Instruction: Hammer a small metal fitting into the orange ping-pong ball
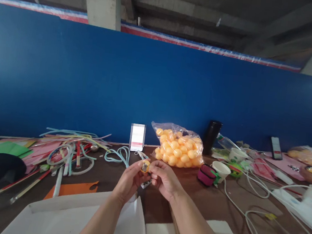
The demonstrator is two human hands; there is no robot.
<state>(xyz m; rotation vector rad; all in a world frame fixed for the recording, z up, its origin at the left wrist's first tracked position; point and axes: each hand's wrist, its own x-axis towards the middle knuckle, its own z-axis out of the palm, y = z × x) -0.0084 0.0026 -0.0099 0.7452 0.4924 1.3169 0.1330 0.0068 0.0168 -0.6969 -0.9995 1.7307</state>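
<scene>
Between my two hands is a small orange ball (148, 162) with a dark, silvery patch on the side facing me. My left hand (129, 179) pinches it from the left, and the fingers of my right hand (167, 180) close on it from the right. Just below the fingers, a small shiny object (145, 184) is partly hidden, too unclear to name. Behind my right hand stands a clear plastic bag (179, 146) full of orange balls. A phone (137, 137) with a blurred screen leans against the blue wall beyond my hands.
Pale tubes (72, 152) and coloured paper (6, 151) clutter the left side. White sheets (75, 221) lie under my forearms. To the right are a purple pouch (206, 175), a paper cup (221, 171), a black bottle (212, 137) and white cables (254, 220). Another person's hand (310, 174) shows far right.
</scene>
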